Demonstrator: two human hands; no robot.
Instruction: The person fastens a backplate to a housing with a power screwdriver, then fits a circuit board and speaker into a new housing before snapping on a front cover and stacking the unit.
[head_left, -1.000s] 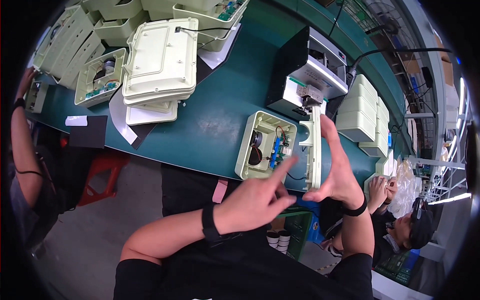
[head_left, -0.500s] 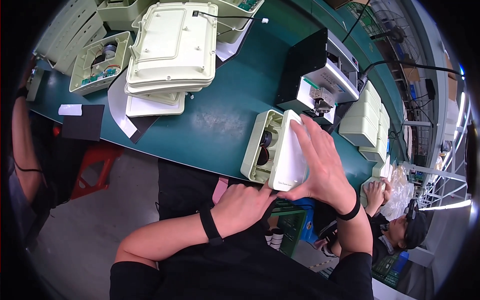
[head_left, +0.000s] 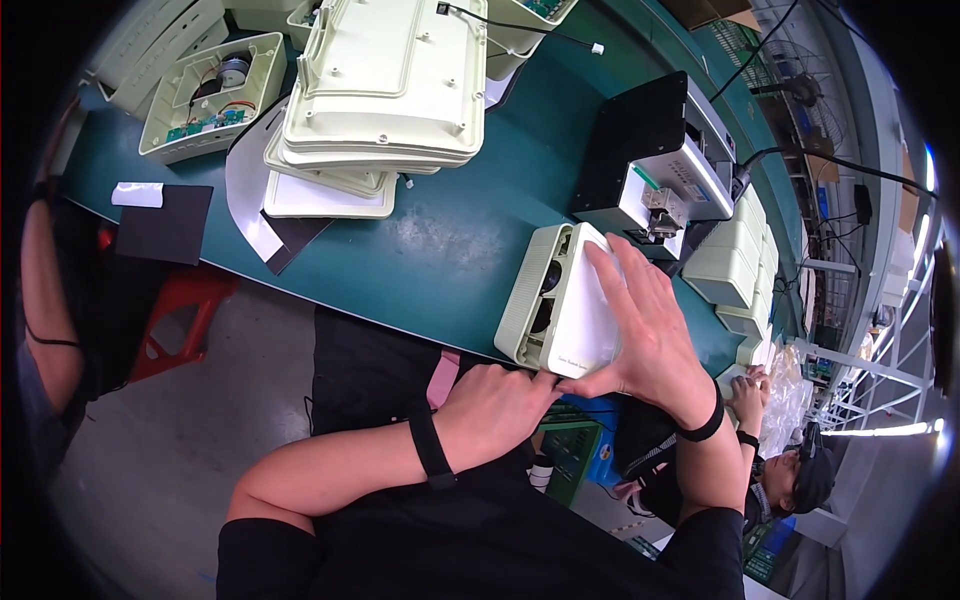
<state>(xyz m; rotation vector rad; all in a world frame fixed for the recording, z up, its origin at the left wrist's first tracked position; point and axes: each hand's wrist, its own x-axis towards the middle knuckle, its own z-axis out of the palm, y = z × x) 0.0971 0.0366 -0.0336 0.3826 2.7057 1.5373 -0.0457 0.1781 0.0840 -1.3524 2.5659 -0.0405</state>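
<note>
A cream plastic housing (head_left: 520, 295) stands near the table's front edge, with dark round parts showing inside through a narrow gap. Its white cover (head_left: 583, 305) leans against the housing's right side, partly closing it. My right hand (head_left: 648, 325) grips the cover, thumb at the near end and fingers over the far part. My left hand (head_left: 500, 405) is at the near end, its fingertips touching the lower corner where cover and housing meet; its fingers are bent together, and what they hold, if anything, is hidden.
Stacked cream covers (head_left: 390, 100) lie at the left, beside an open housing with electronics (head_left: 215, 95). A black-and-silver machine (head_left: 655, 165) stands behind my right hand. More cream housings (head_left: 730, 260) are at the right, where another person's hands (head_left: 748, 390) work. A red stool (head_left: 185, 320) stands at left.
The gap between the cover and the housing has narrowed as my right hand brings the cover closer. My left hand stays at the near corner. The whole view has shifted slightly.
</note>
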